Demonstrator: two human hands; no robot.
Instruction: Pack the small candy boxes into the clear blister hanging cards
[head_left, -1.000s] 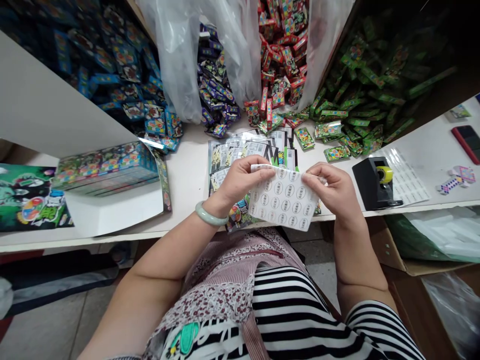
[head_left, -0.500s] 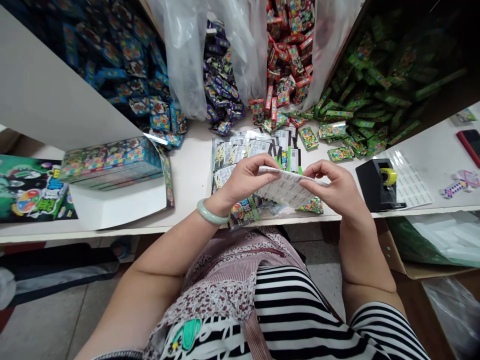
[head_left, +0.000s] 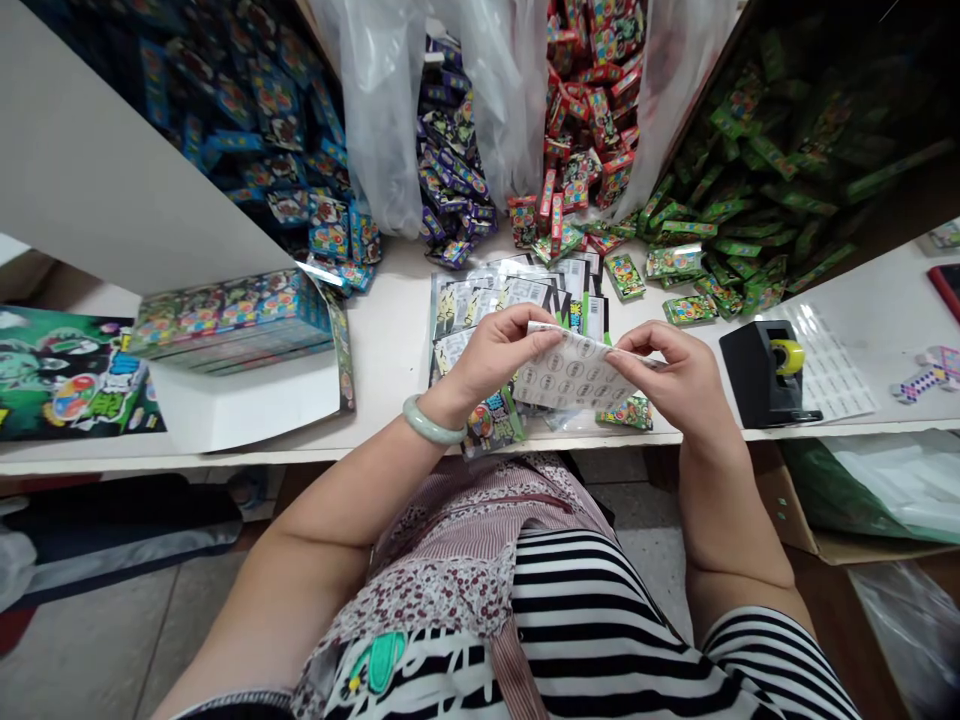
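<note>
A sheet of round clear stickers [head_left: 574, 375] is stretched between both hands above the table's front part. My left hand [head_left: 499, 355], with a pale green bangle [head_left: 433, 425] at its wrist, pinches the sheet's upper left edge. At the right edge, my right hand [head_left: 667, 370] grips it between thumb and fingers. Underneath and behind lie several flat printed packets [head_left: 517, 295] in clear plastic. A green and black packet [head_left: 495, 425] sticks out below my left hand, and a small green packet [head_left: 630, 412] lies under the sheet's right side.
Heaps of blue boxes [head_left: 330, 225], purple boxes [head_left: 454, 190], red boxes [head_left: 592, 120] and green boxes [head_left: 750, 220] line the back. On the left stands a tray of packed boxes [head_left: 240, 315]. To the right are a black tape dispenser [head_left: 754, 375] and another sticker sheet [head_left: 832, 370].
The sticker sheet has tilted so that more of its printed face shows. Both hands keep their hold on it. The whole view has shifted slightly.
</note>
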